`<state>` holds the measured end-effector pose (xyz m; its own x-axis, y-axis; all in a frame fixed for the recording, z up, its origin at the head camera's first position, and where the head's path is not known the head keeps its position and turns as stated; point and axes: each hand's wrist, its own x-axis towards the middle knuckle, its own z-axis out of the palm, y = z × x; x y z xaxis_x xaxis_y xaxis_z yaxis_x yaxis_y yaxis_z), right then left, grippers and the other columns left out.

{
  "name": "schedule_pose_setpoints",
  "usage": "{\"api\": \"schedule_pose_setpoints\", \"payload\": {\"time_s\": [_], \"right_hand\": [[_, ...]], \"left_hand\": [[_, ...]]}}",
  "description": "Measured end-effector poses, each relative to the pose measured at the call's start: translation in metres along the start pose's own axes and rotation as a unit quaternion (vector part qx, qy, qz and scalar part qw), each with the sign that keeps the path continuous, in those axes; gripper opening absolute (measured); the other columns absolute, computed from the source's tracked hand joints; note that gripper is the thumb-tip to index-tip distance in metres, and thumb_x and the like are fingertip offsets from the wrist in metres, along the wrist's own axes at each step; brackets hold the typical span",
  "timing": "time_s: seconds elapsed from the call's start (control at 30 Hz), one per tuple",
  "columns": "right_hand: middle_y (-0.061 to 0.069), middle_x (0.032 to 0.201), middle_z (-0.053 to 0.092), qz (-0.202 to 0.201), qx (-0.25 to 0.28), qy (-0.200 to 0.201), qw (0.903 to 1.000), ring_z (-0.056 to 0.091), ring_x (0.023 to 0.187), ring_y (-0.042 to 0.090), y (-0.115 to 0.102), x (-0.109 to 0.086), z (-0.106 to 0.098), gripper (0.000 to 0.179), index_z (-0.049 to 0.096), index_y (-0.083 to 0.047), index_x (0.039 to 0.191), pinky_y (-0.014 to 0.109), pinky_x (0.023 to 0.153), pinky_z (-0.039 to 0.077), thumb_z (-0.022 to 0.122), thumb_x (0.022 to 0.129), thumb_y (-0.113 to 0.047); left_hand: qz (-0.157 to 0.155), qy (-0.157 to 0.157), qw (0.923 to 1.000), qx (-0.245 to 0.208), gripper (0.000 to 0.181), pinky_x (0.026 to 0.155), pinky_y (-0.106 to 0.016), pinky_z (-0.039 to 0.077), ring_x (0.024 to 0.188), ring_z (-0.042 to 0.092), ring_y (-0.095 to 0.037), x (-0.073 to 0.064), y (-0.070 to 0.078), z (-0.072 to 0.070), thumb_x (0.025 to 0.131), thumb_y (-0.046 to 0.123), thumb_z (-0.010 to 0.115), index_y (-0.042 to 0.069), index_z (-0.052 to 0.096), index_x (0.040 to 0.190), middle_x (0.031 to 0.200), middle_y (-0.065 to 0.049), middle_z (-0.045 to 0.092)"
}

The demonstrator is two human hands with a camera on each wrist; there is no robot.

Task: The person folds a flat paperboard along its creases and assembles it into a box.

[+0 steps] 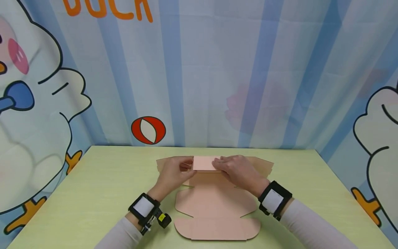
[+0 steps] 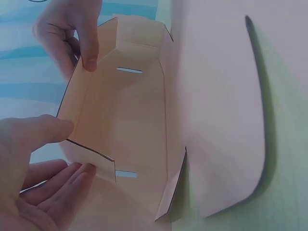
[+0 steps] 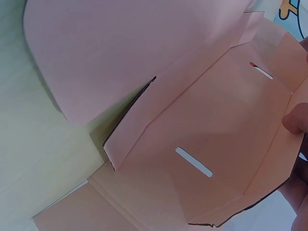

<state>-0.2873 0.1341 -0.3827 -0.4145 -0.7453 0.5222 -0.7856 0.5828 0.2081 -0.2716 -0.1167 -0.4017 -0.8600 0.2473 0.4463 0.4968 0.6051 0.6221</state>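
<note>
A pink-brown flat-cut cardboard box [image 1: 216, 200] lies on the table, its long body stretching toward me and its far panel [image 1: 205, 163] folded up. My left hand [image 1: 174, 171] pinches the left end of that far panel; in the left wrist view its thumb lies on the panel's inner side, with the fingers below a small folded end flap [image 2: 91, 151]. With the thumb inside and the fingers behind, my right hand [image 1: 240, 170] grips the panel farther right. Two narrow slots cut through the base panel [image 3: 221, 120], seen in the right wrist view.
Side wings [image 1: 261, 165] of the cardboard spread out past both hands at the back. The rounded lid-like flap [image 1: 217, 229] lies nearest me on the pale green table [image 1: 124, 173]. A striped blue curtain [image 1: 208, 69] with cartoon prints hangs behind the table.
</note>
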Motion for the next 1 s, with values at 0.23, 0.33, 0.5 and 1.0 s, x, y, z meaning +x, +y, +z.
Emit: {"api": "schedule_pose_setpoints", "payload": {"time_s": [0.23, 0.33, 0.5, 1.0], "right_hand": [[0.003, 0.100, 0.078, -0.001, 0.005, 0.000, 1.0000, 0.075, 0.092, 0.018, 0.0000, 0.0006, -0.0007, 0.011, 0.067, -0.017, 0.089, 0.034, 0.077, 0.061, 0.074, 0.087, -0.009], [0.002, 0.098, 0.078, -0.003, 0.004, 0.003, 1.0000, 0.075, 0.091, 0.017, 0.0004, 0.0007, -0.0002, 0.012, 0.065, -0.017, 0.087, 0.033, 0.077, 0.061, 0.074, 0.087, -0.008], [0.002, 0.094, 0.078, -0.004, 0.006, 0.005, 1.0000, 0.075, 0.088, 0.016, 0.0008, 0.0008, 0.0004, 0.013, 0.065, -0.018, 0.086, 0.033, 0.075, 0.061, 0.073, 0.088, -0.009], [0.001, 0.083, 0.076, -0.006, 0.014, 0.007, 0.9999, 0.075, 0.081, 0.016, 0.0009, 0.0008, 0.0012, 0.018, 0.059, -0.016, 0.079, 0.029, 0.064, 0.058, 0.071, 0.089, -0.007]], "left_hand": [[-0.040, -0.020, 0.9987, -0.026, 0.041, 0.072, -0.024, 0.060, 0.081, 0.074, -0.014, 0.0014, 0.0005, -0.0007, 0.082, 0.014, 0.080, 0.011, 0.071, 0.122, 0.109, -0.007, 0.075], [-0.046, -0.019, 0.9978, -0.044, 0.041, 0.072, -0.024, 0.060, 0.080, 0.074, -0.015, 0.0014, 0.0022, -0.0007, 0.081, 0.012, 0.080, 0.009, 0.071, 0.121, 0.110, -0.008, 0.075], [-0.046, -0.018, 0.9968, -0.063, 0.040, 0.072, -0.023, 0.060, 0.082, 0.075, -0.015, 0.0016, 0.0002, 0.0016, 0.081, 0.012, 0.080, 0.009, 0.072, 0.120, 0.110, -0.009, 0.075], [-0.174, -0.044, 0.9504, -0.254, 0.036, 0.083, -0.033, 0.060, 0.101, 0.072, -0.026, 0.0024, 0.0012, 0.0073, 0.091, 0.017, 0.071, 0.004, 0.068, 0.124, 0.125, -0.015, 0.068]]}}
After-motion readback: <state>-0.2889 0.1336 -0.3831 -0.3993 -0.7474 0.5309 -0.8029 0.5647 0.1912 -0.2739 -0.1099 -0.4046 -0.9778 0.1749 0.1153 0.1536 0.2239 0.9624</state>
